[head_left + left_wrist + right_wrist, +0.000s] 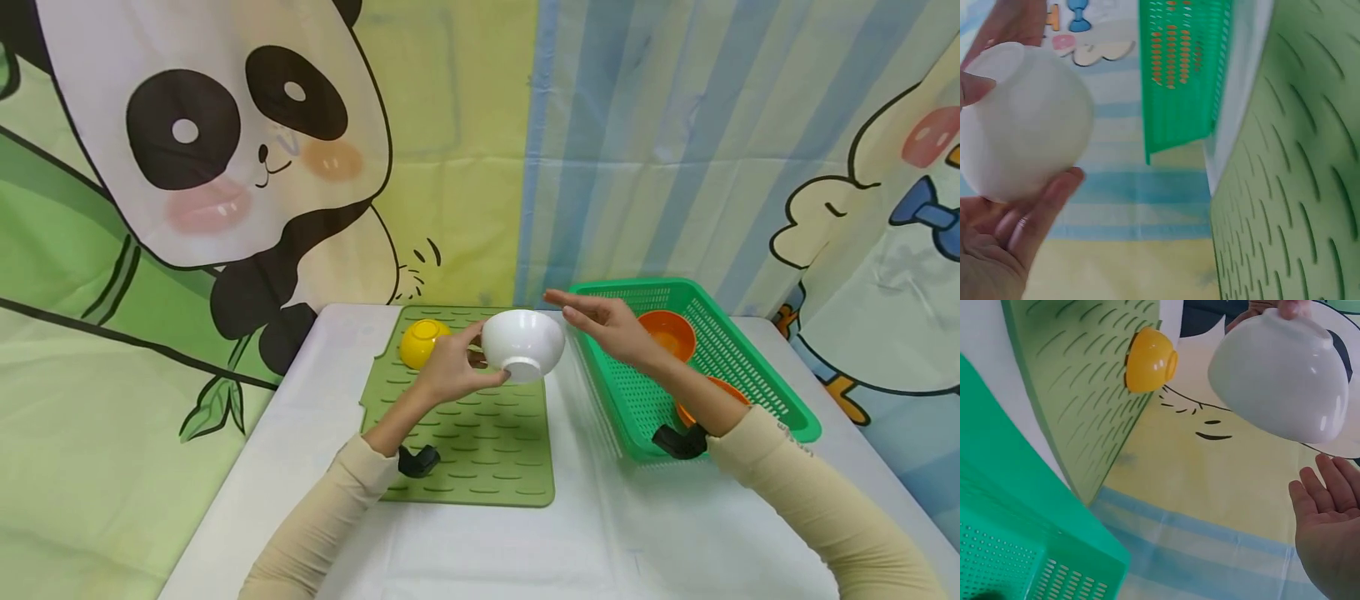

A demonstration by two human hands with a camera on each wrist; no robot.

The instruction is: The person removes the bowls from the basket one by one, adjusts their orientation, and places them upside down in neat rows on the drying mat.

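My left hand [457, 367] holds a white bowl [525, 342] up in the air, tilted so its foot ring faces back toward me. In the left wrist view the thumb presses by the foot of the white bowl [1035, 125] and the fingers [1047, 209] support its other side. To the right of the bowl is my right hand [611, 325], its fingers stretched out and nothing in them. The right wrist view shows that hand [1332, 512] near the rim of the bowl [1282, 375], with a gap between. A yellow bowl [424, 343] lies upside down on the green mat [480, 450].
A green basket [622, 417] stands on the right of the white table [570, 542], partly under my right forearm. Inside it are two orange bowls, one farther back [667, 333] and one [723, 392] partly hidden by the arm. A printed curtain [465, 167] hangs behind the table.
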